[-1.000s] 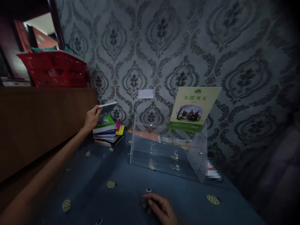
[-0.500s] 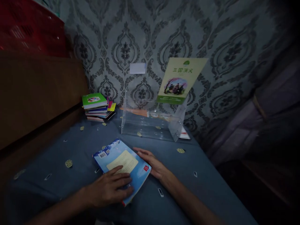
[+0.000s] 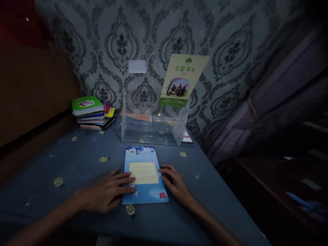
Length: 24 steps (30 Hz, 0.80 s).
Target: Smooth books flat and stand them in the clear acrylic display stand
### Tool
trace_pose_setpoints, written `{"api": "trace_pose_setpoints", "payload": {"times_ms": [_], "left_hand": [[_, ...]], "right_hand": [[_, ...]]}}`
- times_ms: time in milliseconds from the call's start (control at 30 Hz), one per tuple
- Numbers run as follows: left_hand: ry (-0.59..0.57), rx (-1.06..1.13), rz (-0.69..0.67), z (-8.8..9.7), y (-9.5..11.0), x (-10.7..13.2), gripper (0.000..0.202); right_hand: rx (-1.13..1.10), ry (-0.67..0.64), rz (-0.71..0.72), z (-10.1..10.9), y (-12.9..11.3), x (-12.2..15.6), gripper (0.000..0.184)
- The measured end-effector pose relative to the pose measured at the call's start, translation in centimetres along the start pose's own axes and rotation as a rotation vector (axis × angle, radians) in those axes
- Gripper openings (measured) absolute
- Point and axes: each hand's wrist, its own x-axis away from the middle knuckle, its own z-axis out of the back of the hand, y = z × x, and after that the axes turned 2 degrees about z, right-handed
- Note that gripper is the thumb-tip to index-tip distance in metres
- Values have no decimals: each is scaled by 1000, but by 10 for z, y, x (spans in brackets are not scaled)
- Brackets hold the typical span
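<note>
A blue book (image 3: pixel 147 193) with a pale yellow panel and a barcode lies flat on the table, its long sides pointing away from me. My left hand (image 3: pixel 110 189) rests at its left edge, with spread fingertips on the cover. On the opposite edge, my right hand (image 3: pixel 175 182) touches the book's side with its fingers apart and slightly bent. Beyond the book stands a clear acrylic rack (image 3: pixel 151 136), and a cream and green book (image 3: pixel 183 80) leans upright at its right part.
At the back left sits a stack of books (image 3: pixel 88 112), a green one on top. A blue patterned cloth (image 3: pixel 77 160) covers the table. A wooden panel (image 3: pixel 33 89) borders the left side; a purple curtain (image 3: pixel 238 130) hangs at the right.
The blue book has turned from slanted to nearly straight and now lies flat. My left hand has shifted to its left edge, my right hand to its right edge. The view has moved slightly right.
</note>
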Motion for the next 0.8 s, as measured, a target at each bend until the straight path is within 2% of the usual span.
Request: {"api": "trace_pose_setpoints", "payload": {"times_ms": [133, 300, 400, 467, 600, 800], "left_hand": [[96, 10, 165, -11, -21, -18, 38], [271, -78, 481, -30, -66, -55, 38], [370, -75, 549, -41, -84, -67, 38], [416, -82, 561, -47, -88, -70, 38], [444, -128, 575, -53, -84, -70, 38], [439, -162, 564, -51, -83, -69, 38]], "right_hand": [[170, 6, 180, -12, -8, -13, 29], [255, -130, 426, -54, -31, -57, 39], [344, -233, 437, -79, -39, -86, 44], [409, -276, 406, -89, -39, -100, 45], [446, -278, 398, -84, -25, -107, 44], [463, -160, 248, -46, 9, -97, 44]]}}
